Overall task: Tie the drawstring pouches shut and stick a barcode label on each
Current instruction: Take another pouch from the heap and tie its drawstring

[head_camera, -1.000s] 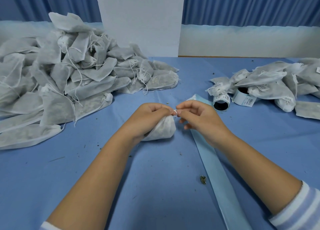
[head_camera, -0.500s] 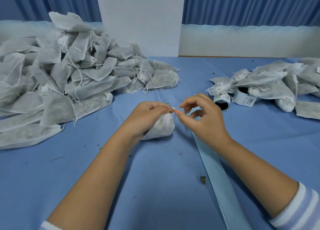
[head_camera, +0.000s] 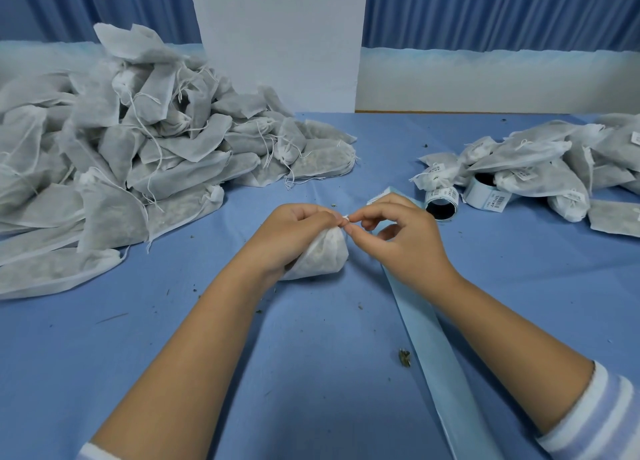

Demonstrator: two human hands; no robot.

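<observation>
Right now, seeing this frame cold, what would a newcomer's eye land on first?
The two hands at centre: the left hand grips a filled pouch by its neck while the right hand pinches its drawstring. Next, the big heap of pouches with loose strings on the left of the blue table, and a smaller labelled pile at far right with label rolls beside it.

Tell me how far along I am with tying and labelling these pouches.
Done: the smaller pile on the right, several showing barcode labels. In hand: the left hand grips one pouch while the right hand pinches its drawstring; no label shows on it. Left: the far larger pile at left, strings loose.
</observation>
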